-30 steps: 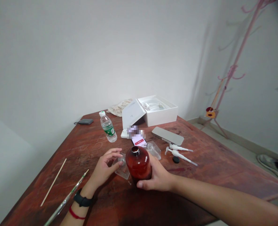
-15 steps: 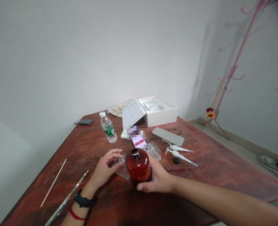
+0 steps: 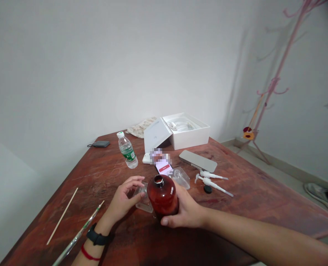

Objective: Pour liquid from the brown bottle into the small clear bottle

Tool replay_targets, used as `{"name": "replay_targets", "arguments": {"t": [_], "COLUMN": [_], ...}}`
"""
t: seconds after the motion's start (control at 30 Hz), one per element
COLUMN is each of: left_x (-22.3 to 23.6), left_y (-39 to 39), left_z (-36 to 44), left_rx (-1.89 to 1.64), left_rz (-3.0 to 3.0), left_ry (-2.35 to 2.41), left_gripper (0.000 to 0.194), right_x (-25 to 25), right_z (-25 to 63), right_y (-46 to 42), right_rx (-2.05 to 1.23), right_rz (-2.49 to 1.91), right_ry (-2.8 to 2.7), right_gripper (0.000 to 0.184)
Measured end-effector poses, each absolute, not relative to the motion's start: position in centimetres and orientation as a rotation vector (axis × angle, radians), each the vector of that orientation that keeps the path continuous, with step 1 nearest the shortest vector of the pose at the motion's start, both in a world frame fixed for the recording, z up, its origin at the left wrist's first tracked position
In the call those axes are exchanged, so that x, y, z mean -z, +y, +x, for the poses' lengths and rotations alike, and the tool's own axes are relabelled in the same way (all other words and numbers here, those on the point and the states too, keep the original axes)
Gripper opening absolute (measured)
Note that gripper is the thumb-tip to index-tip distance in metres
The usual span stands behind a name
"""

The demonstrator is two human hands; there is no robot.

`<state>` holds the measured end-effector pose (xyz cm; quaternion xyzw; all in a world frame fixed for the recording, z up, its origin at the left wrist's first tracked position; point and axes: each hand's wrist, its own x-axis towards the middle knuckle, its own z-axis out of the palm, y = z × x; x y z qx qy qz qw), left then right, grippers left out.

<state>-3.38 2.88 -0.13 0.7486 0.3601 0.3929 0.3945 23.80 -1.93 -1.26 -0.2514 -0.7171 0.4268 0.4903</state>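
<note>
My right hand (image 3: pixel 187 208) is wrapped around a brown amber bottle (image 3: pixel 163 195) from its right side. The bottle has no cap on, and its narrow open mouth faces up. To its left, my left hand (image 3: pixel 125 195) is open, thumb and fingers apart. Its fingertips are over or at the edge of a clear plastic piece (image 3: pixel 144 204); whether they touch it I cannot tell. A second clear plastic piece (image 3: pixel 182 178) lies just behind the bottle. Two white pump heads (image 3: pixel 211 181) with tubes lie to the right, near a small black cap (image 3: pixel 207 189).
A water bottle (image 3: pixel 128 153), a phone (image 3: pixel 164 168) with its screen lit and a grey flat case (image 3: pixel 198 161) are farther back. Behind them stands an open white box (image 3: pixel 191 138). At left lie a wooden stick (image 3: pixel 62 216) and a wrapped thin item (image 3: pixel 79 233).
</note>
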Motion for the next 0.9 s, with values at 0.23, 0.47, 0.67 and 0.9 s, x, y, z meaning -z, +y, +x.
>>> {"name": "replay_targets", "arguments": {"t": [0.23, 0.47, 0.67, 0.9], "left_x": [0.23, 0.09, 0.15, 0.28], "left_y": [2.71, 2.64, 2.45, 2.43], "left_z": [-3.40, -3.33, -3.09, -3.06], "left_rx": [-0.997, -0.974, -0.960, -0.964], "left_rz": [1.895, 1.888, 1.867, 1.854], "left_ry": [0.911, 0.921, 0.918, 0.917], "left_gripper": [0.044, 0.042, 0.039, 0.040], "right_x": [1.05, 1.24, 1.32, 1.40], "right_z": [23.79, 23.77, 23.76, 23.85], "right_y": [-1.98, -1.97, -1.91, -1.91], "right_rx": [-1.050, -1.059, -1.043, -1.050], "right_rz": [-0.594, -0.583, -0.580, -0.597], "right_ry": [-1.747, -1.746, -1.764, -1.782], "right_gripper": [0.105, 0.106, 0.106, 0.106]}}
